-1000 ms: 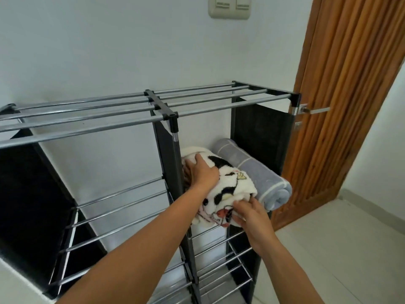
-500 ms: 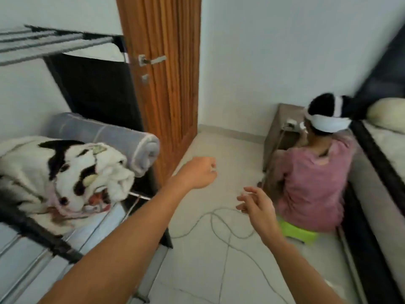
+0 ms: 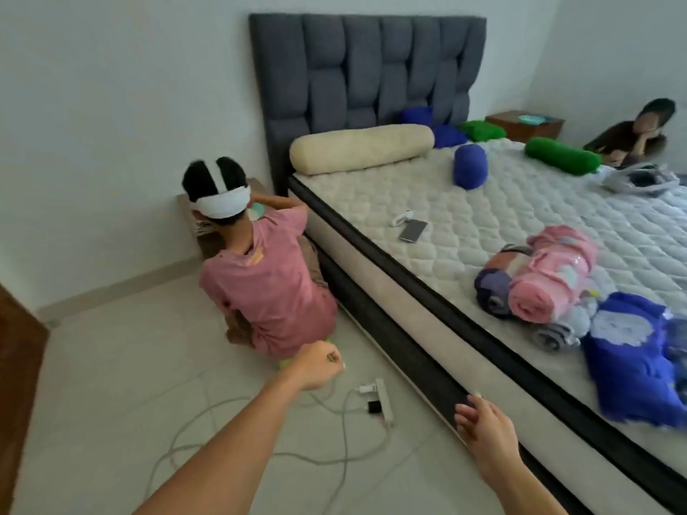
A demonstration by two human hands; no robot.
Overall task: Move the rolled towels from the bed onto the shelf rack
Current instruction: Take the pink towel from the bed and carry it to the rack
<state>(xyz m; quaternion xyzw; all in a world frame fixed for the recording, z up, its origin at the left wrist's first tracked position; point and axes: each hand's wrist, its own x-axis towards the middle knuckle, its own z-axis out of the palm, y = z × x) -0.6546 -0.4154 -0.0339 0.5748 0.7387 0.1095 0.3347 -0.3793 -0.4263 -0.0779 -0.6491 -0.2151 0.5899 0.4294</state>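
Still on the bed (image 3: 427,202): rolled towels (image 3: 535,280), clustered near the mattress's near right edge. Pink roll on top, dark purple-grey roll touching its left side, pale grey roll tucked beneath. Blue cloth (image 3: 632,362) crumpled just beside them on the right, draped toward the mattress edge. Farther up the mattress, well apart from the cluster: blue roll (image 3: 470,166), green roll (image 3: 561,156), cream bolster (image 3: 360,147) against the grey padded headboard (image 3: 366,68). Phone (image 3: 413,231) lay flat mid-mattress, between bolster and towel cluster.

Left hand (image 3: 316,366) hung over the floor, curled into a loose fist, nothing visibly held. Right hand (image 3: 483,427) was empty, fingers relaxed and slightly spread, close to the dark bed frame edge, well short of the towels.

On the floor between the hands: white power strip (image 3: 383,401) with plugs, cords (image 3: 208,433) looping across the tiles. Seated person in pink shirt (image 3: 267,288) close against the bed's side, back turned, white headband strap on. Second person (image 3: 639,133) at the far side of the bed, beside a wooden nightstand (image 3: 520,126). Shelf rack out of view.
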